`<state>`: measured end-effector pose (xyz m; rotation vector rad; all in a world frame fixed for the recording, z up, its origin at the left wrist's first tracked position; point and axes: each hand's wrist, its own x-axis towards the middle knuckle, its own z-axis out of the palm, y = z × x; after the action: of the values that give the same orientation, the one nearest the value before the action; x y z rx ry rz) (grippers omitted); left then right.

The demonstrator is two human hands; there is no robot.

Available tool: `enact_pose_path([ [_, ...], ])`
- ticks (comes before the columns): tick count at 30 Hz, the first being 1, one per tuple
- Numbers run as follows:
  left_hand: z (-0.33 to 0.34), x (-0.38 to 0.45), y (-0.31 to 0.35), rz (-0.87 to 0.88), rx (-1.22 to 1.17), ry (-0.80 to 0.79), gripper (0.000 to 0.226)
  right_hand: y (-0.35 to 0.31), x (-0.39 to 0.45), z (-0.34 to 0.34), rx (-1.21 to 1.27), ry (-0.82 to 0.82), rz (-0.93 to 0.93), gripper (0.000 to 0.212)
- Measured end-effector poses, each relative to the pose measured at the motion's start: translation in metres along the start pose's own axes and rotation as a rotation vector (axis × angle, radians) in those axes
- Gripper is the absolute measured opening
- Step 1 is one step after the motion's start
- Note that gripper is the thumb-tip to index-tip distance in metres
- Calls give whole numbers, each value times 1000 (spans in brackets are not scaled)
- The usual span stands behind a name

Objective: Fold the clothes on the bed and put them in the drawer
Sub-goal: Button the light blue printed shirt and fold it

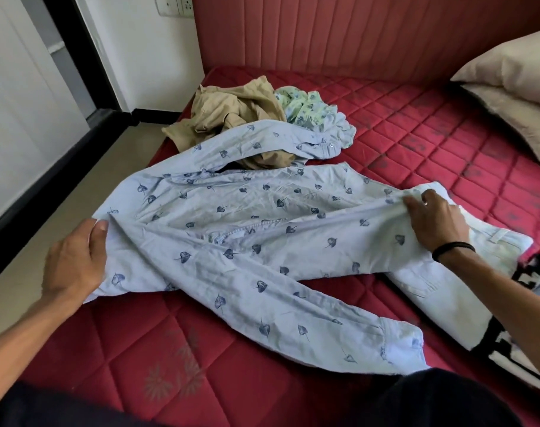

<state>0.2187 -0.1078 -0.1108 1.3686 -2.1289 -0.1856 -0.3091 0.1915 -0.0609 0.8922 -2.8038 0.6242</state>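
on the red quilted bed [385,118] a light blue leaf-print shirt [231,217] lies spread across the mattress, one sleeve running toward the camera and the other trailing back over a crumpled tan garment [228,115] and a green floral garment [305,109]. the left hand [74,260] grips the shirt's near-left edge, fingers curled under the cloth and thumb pressed on top. the right hand [432,220] pinches a gathered ridge of fabric on the shirt's right side, fingers bent and clamped on it; a black band sits on that wrist. under the right forearm lies a pale garment [441,291], partly beneath the shirt. a cream pillow [515,87] rests at the far right against the headboard. no drawer is in view.

the step in hand looks like the first lengthwise fold of the shirt. to do it well, the person would likely keep both grips level and pull gently apart so the body goes taut and the wrinkles near the middle flatten. the far sleeve should probably be freed from the tan heap first, or it will drag that cloth along. the near sleeve ought to be laid straight along the body before the edge comes over. lifting low and setting the fold down evenly should keep the soft cotton from bunching.
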Motion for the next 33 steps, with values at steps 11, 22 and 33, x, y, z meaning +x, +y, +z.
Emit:
enact_pose_path([
  [11,32,12,-15,104,4,-79,29,35,-1,52,-330,-84,-38,56],
  [22,-13,-4,-27,-89,-26,-162,17,-31,-116,-14,-34,-386,-566,63],
  [33,-24,-53,-6,90,2,-354,16,-37,-152,-52,-461,-988,-445,44],
])
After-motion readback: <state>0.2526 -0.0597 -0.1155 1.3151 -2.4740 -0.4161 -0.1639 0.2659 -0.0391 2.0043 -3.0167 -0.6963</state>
